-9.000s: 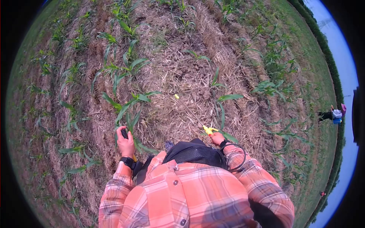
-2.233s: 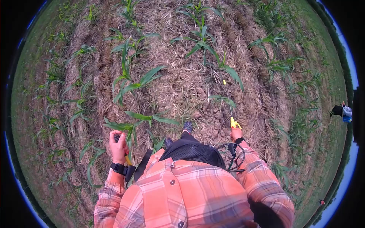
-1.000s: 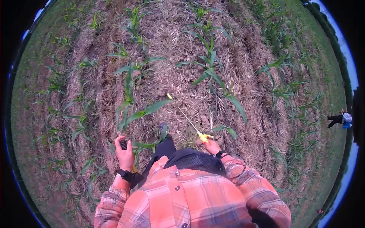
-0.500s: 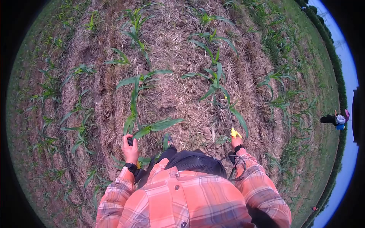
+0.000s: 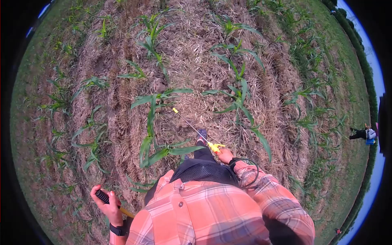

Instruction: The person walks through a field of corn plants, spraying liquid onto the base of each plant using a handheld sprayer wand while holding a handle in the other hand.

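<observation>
1. At the left side, left hand (image 5: 110, 207) closed round one black grip (image 5: 102, 197).
2. Ahead, right hand (image 5: 225, 155) clamped one spray wand (image 5: 213, 147): yellow-handled, thin-shafted, yellow-tipped, slanting over straw-littered soil (image 5: 196, 81).
3. Far right, two people (image 5: 360, 134) showed.

One yellow wand (image 5: 213, 146), one lever (image 5: 102, 197) and one black hose (image 5: 257, 170) show.

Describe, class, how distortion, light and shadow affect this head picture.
Head view: fisheye distortion bows the dark green treeline along the right edge; head view: shadow darkens part of the orange plaid shirt; head view: the yellow plastic spray handle stands out in daylight.
</observation>
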{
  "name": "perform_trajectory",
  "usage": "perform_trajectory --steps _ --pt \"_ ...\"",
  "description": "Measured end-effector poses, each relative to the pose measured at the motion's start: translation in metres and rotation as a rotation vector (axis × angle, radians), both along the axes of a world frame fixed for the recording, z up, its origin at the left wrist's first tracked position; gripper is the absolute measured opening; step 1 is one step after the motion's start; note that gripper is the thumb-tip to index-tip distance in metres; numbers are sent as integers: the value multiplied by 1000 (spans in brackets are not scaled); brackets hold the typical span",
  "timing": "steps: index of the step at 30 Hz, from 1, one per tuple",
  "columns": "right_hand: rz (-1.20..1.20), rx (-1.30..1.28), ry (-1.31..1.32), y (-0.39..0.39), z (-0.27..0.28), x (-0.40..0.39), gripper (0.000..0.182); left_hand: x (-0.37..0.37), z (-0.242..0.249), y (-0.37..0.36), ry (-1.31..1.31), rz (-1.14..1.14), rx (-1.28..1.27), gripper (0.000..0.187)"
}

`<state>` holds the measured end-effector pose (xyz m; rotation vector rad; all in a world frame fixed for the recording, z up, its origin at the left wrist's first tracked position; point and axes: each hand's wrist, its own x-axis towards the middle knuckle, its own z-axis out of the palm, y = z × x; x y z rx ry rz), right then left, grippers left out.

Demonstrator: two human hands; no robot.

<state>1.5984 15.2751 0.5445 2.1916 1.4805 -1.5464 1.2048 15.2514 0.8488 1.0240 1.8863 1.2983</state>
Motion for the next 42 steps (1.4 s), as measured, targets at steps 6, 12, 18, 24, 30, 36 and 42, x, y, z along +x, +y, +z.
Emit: perform_trajectory --steps 6,12,18,24,30,36,42 --pt "103 28 17 56 -13 9 36 26 -98 99 401 -120 -37 26" --pt "-90 279 -295 103 -24 80 34 64 -144 175 479 -205 -8 23" --pt "-500 214 -351 150 -60 157 29 100 -142 224 447 -217 -102 23" --pt "-581 298 -425 169 -103 194 25 89 -73 242 57 -156 -131 28" --pt "-595 257 -424 183 -96 162 27 53 -19 272 17 -136 37 28" --pt "-258 114 -348 262 13 60 36 29 -125 379 256 -250 25 20" --pt "-32 37 -216 331 39 -12 37 8 -140 425 121 -232 -138 20"
